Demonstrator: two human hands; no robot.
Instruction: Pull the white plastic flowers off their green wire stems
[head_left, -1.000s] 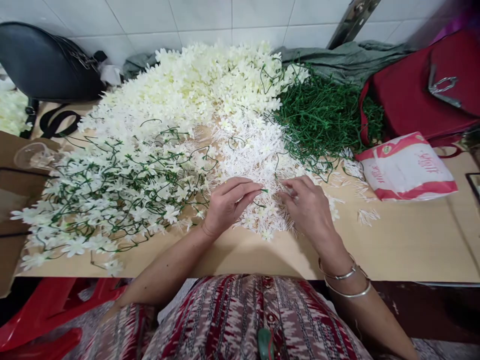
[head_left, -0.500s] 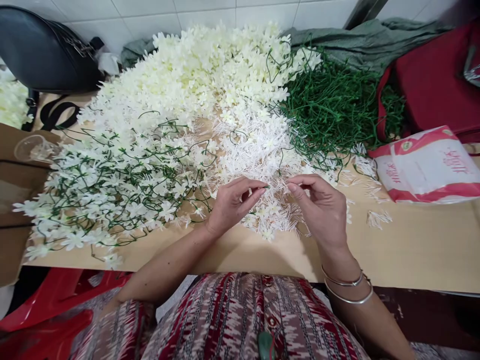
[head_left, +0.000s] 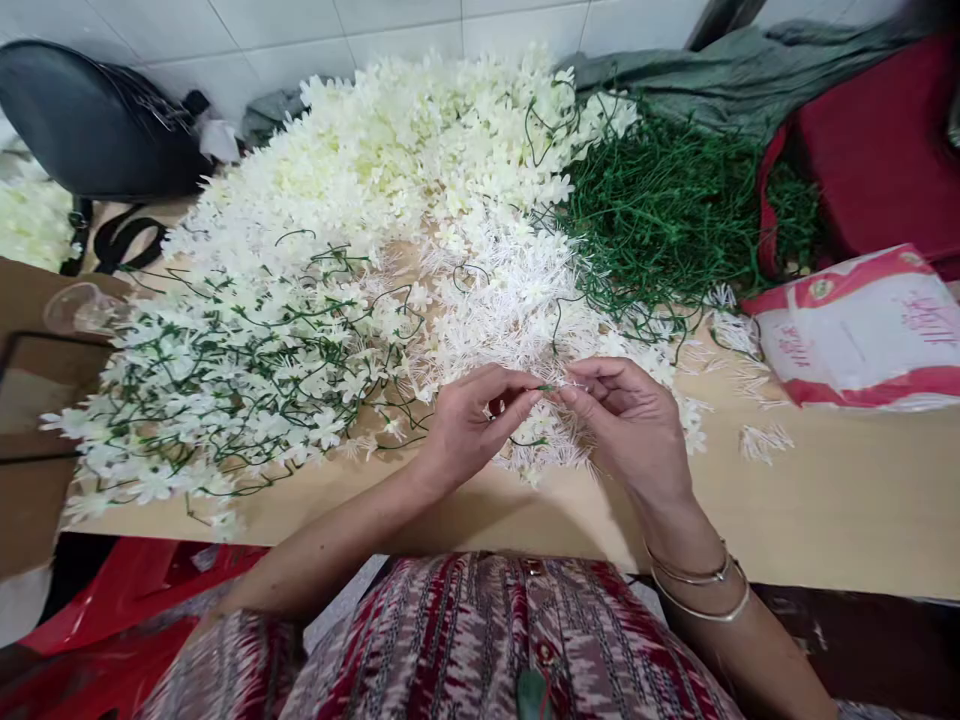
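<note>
My left hand (head_left: 480, 415) pinches a green plastic stem (head_left: 545, 388), its tip pointing right between thumb and forefinger. Close by on the right, my right hand (head_left: 630, 415) is closed in a pinch on a small white stamen piece (head_left: 571, 382), which meets or nearly meets the stem tip. Under and beyond both hands spreads a heap of white stamen pieces (head_left: 502, 325). White flowers on green stems (head_left: 247, 370) lie in a pile to the left. Loose cream petals (head_left: 397, 140) are heaped at the back, with bare green stems (head_left: 667, 215) right of them.
A white and pink packet (head_left: 862, 325) lies on the right of the table (head_left: 862, 500), before a dark red bag (head_left: 885, 150). At the left are a black bag (head_left: 97, 125), a cardboard box (head_left: 37, 400) and a clear plastic cup (head_left: 82, 308). Grey-green cloth (head_left: 720, 85) lies along the wall.
My right hand has come closer to my left, and a white piece now shows at its fingertips. More of the green stem tip shows at my left fingertips. The view has shifted slightly.
</note>
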